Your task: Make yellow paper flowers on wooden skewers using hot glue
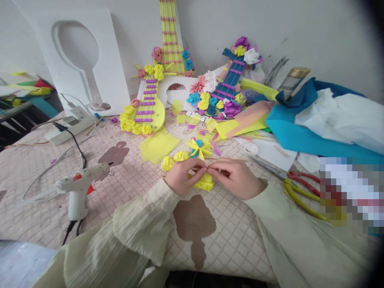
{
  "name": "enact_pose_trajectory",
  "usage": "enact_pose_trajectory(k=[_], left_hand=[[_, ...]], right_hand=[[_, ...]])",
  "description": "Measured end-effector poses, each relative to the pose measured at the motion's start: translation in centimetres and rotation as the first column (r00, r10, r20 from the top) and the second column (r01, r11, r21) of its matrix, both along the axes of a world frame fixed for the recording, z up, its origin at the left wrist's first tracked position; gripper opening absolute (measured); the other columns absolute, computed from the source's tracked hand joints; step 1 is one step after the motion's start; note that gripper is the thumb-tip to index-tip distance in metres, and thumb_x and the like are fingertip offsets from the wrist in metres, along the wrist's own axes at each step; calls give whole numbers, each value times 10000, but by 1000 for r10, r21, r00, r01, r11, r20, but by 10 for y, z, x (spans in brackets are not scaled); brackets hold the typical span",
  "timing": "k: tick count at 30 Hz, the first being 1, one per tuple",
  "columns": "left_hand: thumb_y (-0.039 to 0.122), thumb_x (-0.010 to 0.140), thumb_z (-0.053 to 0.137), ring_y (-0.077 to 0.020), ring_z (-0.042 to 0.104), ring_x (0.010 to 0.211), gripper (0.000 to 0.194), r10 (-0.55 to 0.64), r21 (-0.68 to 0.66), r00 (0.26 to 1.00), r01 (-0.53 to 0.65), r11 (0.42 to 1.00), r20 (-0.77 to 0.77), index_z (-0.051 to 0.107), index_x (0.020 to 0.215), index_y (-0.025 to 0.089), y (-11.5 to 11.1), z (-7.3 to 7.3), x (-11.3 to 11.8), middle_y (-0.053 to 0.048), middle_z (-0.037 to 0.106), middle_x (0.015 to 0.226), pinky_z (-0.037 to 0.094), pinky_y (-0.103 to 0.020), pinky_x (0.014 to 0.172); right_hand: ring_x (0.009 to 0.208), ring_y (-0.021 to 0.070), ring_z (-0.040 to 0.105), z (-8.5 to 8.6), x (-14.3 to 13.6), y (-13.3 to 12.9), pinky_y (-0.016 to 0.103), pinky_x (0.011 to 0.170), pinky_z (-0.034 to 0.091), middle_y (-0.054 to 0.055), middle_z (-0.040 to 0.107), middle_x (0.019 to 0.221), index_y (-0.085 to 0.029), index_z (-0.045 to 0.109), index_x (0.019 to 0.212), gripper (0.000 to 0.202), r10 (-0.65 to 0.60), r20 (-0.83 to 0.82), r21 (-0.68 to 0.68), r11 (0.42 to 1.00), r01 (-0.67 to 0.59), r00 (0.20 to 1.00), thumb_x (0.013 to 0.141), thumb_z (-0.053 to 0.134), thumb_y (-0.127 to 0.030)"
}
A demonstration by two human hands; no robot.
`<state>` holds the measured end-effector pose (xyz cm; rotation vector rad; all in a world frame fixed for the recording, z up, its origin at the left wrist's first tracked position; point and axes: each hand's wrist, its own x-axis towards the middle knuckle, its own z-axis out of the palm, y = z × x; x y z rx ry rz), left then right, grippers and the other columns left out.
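- The left hand [185, 176] and the right hand [237, 178] meet over the table [141, 180], with their fingertips just about touching.
- On each hand, the thumb and first finger are bent close together. What sits between the tips is too small to see, so one cannot tell if they are pinched tight on something.
- A yellow paper flower [205, 184] shows right under the fingertips. It is partly hidden, and one cannot tell if it is held or lying down.
- Two more yellow paper puffs [167, 163] are just beside the left hand, on its far side.
- A yellow paper star [201, 149], with blue paper by it, is just past the hands.
- A white glue gun [78, 186] stands on the table, well to the left.
- Scissors [300, 188] with red and yellow handles lie to the right.
- At the back, a yellow toy guitar [157, 108] and a blue toy guitar [228, 84] lean up, both trimmed with paper flowers.
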<state>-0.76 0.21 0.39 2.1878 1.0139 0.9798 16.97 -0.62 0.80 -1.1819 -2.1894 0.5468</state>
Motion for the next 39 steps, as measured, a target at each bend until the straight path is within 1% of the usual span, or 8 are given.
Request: enact_pose_trajectory(k=[3,6,11,16,21,28,34,39], left_hand=[[170,780,494,-82,597,633,100,-4,-12,1000,4,1000,-14,590,780,143,0,2,0,-10,649,706,503,-181,617],[153,758,501,-86,604,644,92,-12,-28,1000,11,1000,-17,591,777,146,-1,3,0,-13,657,727,505,-187,627],[139,744,507,-92,606,660,95,-3,12,1000,3,1000,-17,591,785,148,-2,2,0,-16,658,733,504,-194,642],[126,736,511,-96,609,679,106,-3,14,1000,3,1000,-10,590,803,145,-2,1,0,-23,658,753,506,-195,642],[115,722,521,-101,608,687,103,13,47,1000,-13,999,2,597,787,140,-2,0,1,-29,660,763,505,-212,666],[114,708,530,-98,605,667,98,29,19,999,-29,999,14,602,767,146,-3,0,1,-20,653,739,511,-204,649],[126,725,516,-91,606,643,94,28,13,1000,-28,1000,7,599,761,150,-3,1,0,-14,661,733,512,-189,629],[138,745,508,-84,604,620,104,25,50,1000,-24,998,-14,601,792,144,-4,1,-1,-16,666,727,509,-174,599]], right_hand=[[646,124,556,1,0,0,261,599,427,34,637,742,-174,647,770,201,-5,3,-2,1000,5,1000,830,478,-266],[678,131,568,1,1,0,264,614,439,38,650,794,-184,646,811,183,-7,-5,8,1000,7,1000,828,483,-263],[719,142,581,-1,2,0,274,639,449,42,653,811,-193,649,796,181,9,7,43,999,-9,1000,828,481,-250],[720,141,585,0,0,0,273,641,451,53,640,813,-176,650,777,178,7,17,63,998,-8,1000,820,490,-240],[729,139,590,2,1,0,264,633,458,57,646,864,-184,648,863,191,5,17,25,1000,-5,1000,828,468,-237],[721,142,583,0,2,0,281,674,450,38,655,783,-188,650,754,205,31,61,57,998,-34,998,832,462,-215],[700,134,580,-3,1,1,260,619,443,44,654,816,-184,637,857,168,39,36,73,996,-42,999,820,483,-238],[703,132,571,-4,1,1,261,639,436,35,640,775,-187,632,792,199,54,60,92,994,-59,997,839,442,-225]])
